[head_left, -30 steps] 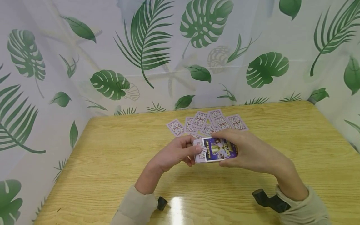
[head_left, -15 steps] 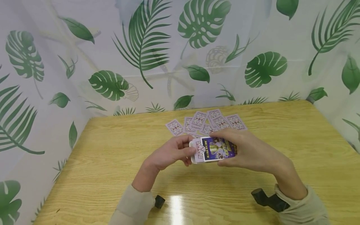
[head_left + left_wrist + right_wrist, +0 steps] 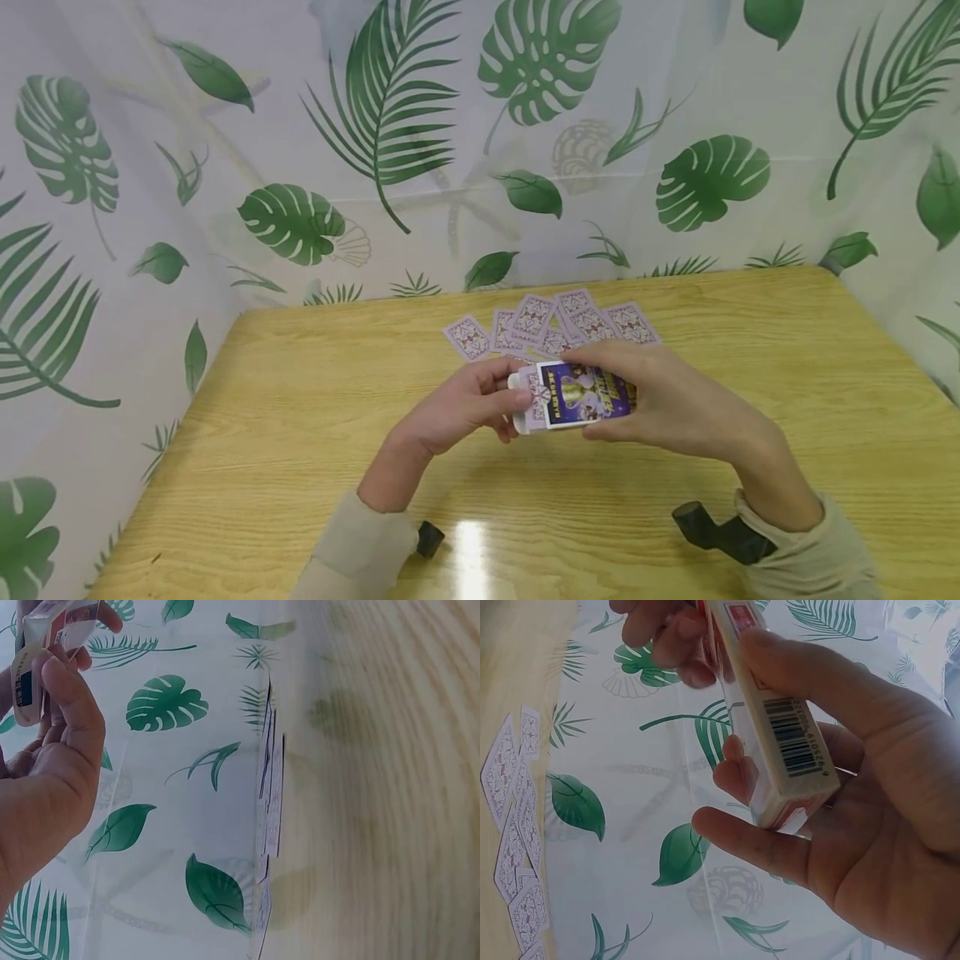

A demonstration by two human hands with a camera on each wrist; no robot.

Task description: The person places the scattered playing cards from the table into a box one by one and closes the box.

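Gripping card box (image 3: 588,394) with right hand (image 3: 675,407) at three o'clock, left hand (image 3: 457,407) at nine — likely light, crushable — best held by edges.

card box (image 3: 585,397) | purple trophy front | aloft | patterned card (image 3: 535,385), left end

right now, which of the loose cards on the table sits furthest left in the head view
The slanted card at the far left end of the group: the other loose cards all lie to its right in that view.

The card box (image 3: 583,395) carries a numbered barcode (image 3: 793,736) and illegible yellow lettering (image 3: 611,390).
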